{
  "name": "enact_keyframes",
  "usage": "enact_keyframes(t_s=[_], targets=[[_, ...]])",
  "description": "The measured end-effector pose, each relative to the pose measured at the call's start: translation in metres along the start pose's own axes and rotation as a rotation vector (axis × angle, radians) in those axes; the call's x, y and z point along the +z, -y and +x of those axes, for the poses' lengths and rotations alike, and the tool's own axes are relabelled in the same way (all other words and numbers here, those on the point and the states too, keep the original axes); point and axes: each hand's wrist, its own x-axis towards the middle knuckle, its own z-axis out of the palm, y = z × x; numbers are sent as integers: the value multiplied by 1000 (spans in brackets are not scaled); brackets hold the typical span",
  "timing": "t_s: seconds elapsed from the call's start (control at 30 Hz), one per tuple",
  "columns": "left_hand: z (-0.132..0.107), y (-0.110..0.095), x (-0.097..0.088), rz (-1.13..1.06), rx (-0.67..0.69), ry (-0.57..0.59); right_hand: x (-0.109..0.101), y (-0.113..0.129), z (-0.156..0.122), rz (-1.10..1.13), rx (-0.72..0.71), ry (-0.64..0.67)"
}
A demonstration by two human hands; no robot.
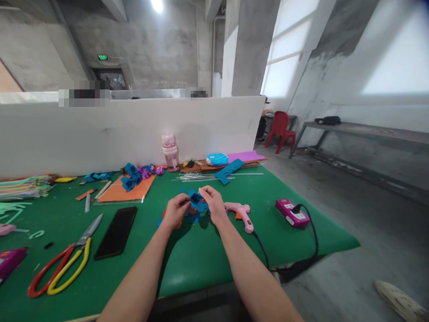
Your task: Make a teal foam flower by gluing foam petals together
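Between my two hands is a blue craft flower [195, 197] with a dark rolled centre, held above the green table. My left hand [177, 209] pinches its left side, fingers closed. On its right edge, my right hand [212, 201] has thumb and fingertips pressed together. More blue petal pieces [195, 218] lie just below the flower, partly hidden by my hands. A pink hot glue gun [244, 213] rests on the table right of my right hand, its nozzle end close to my wrist. Something orange-red shows behind my left hand, mostly covered.
Red-and-yellow-handled scissors [69, 259] and a black phone [116, 232] lie to the left. Finished blue flowers [131, 176] sit on an orange sheet [124, 191]. A pink bottle [170, 152] stands by the white partition [134, 129]. A purple power strip [292, 213] with a cord is at right.
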Motion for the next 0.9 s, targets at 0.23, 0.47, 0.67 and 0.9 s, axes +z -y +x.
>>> enact_keyframes(t_s=[0.23,0.47,0.67,0.9], targets=[[-1,-1,1,68,41,37,0,-2,0,-8,-28,7],[0,-2,0,60,37,25,-1,-5,1,33,-26,-18],[1,-2,0,-32,-8,-24,-2,-3,4,85,-12,-80],[0,-4,1,-42,-96,-26,0,-1,1,5,-63,-45]])
